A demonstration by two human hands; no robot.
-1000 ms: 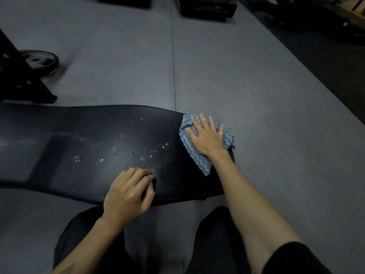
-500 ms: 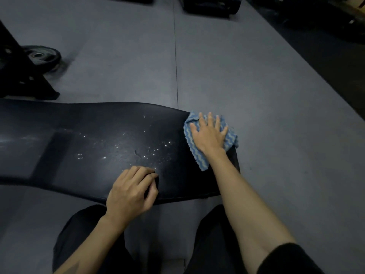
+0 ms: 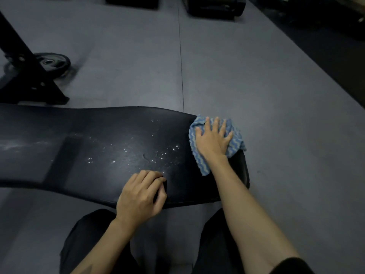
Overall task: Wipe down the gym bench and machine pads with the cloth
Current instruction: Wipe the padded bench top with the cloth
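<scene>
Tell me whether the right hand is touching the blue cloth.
Touching. The head view shows the right hand lying flat, fingers spread, on the blue cloth at the bench pad's end.

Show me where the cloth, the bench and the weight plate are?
cloth [image 3: 234, 144]: head view, striped fold right of the fingers.
bench [image 3: 118, 155] : head view, bare middle of the pad.
weight plate [image 3: 54, 63]: head view, its top face.
</scene>
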